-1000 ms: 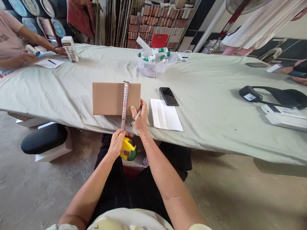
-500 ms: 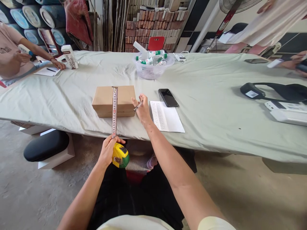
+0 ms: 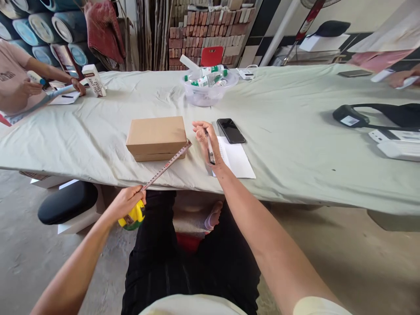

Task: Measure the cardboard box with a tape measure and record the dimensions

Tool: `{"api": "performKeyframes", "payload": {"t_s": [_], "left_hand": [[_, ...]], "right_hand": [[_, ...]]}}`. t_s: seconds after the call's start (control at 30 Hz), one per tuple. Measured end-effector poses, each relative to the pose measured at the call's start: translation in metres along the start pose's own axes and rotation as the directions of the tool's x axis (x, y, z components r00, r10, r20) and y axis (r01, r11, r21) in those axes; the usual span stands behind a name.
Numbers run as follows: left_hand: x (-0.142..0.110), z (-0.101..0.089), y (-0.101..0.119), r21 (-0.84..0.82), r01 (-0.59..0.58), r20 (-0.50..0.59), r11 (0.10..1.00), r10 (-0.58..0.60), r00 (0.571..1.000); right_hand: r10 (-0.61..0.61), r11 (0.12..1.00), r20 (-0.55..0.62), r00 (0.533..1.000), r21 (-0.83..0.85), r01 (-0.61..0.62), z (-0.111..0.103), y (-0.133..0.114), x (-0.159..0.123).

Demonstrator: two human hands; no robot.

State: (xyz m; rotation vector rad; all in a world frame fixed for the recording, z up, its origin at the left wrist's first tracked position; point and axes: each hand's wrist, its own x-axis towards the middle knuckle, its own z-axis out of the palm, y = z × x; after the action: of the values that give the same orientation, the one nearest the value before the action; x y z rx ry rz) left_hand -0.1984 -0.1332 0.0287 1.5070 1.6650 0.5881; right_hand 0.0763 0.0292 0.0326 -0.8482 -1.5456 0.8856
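Tape measure (image 3: pixel 134 215) fills the grip of your left hand (image 3: pixel 126 202) at eight o'clock from the view's centre, its case partly hidden. Your right hand (image 3: pixel 215 145) grasps a pen (image 3: pixel 210 151) and covers some of the paper (image 3: pixel 242 162), its writing barely legible. At ten o'clock on the surface (image 3: pixel 288 144) sits the cardboard box (image 3: pixel 156 132); you cannot tell whether the blade (image 3: pixel 166 166) touches it. Farther toward ten, a carton (image 3: pixel 94 81) seems to read "Super Meal". At three, a cut-off black device (image 3: pixel 360 119) bears an illegible label (image 3: pixel 349 120).

Pale yellow sleeve (image 3: pixel 318 306), black trousers (image 3: pixel 154 267)
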Motion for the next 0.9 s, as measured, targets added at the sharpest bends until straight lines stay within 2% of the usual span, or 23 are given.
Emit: {"api": "performKeyframes", "payload": {"t_s": [0.07,0.17,0.33,0.47,0.63,0.77,0.9], "left_hand": [[0.011,-0.023,0.008,0.206,-0.073,0.071,0.976,0.06,0.996],[0.027,-0.05,0.022,0.336,-0.109,0.13,0.936,0.068,0.989],[0.051,-0.077,0.036,0.377,-0.124,0.201,0.918,0.05,0.978],[0.066,-0.094,0.036,0.395,-0.143,0.227,0.908,0.055,0.972],[0.08,-0.11,0.036,0.423,-0.133,0.263,0.896,0.019,0.965],[0.084,-0.113,0.037,0.472,-0.068,0.197,0.879,-0.029,0.98],[0.089,-0.114,0.031,0.495,-0.051,0.158,0.867,-0.032,0.987]], "right_hand": [[-0.022,1.0,0.039,0.999,-0.004,0.023,-0.002,-0.004,-0.005],[-0.023,0.996,0.125,0.992,-0.077,0.033,0.0,0.002,-0.013],[-0.023,0.996,0.093,0.995,-0.087,0.031,0.012,0.027,-0.021],[-0.001,0.996,0.088,0.996,-0.085,0.008,0.016,0.034,-0.024],[0.053,0.989,0.086,0.995,-0.14,-0.04,0.013,0.028,-0.022],[0.008,0.979,0.114,0.993,-0.202,0.016,0.012,0.023,-0.016],[-0.06,0.959,0.174,0.983,-0.263,0.105,0.013,0.027,-0.01]]}}
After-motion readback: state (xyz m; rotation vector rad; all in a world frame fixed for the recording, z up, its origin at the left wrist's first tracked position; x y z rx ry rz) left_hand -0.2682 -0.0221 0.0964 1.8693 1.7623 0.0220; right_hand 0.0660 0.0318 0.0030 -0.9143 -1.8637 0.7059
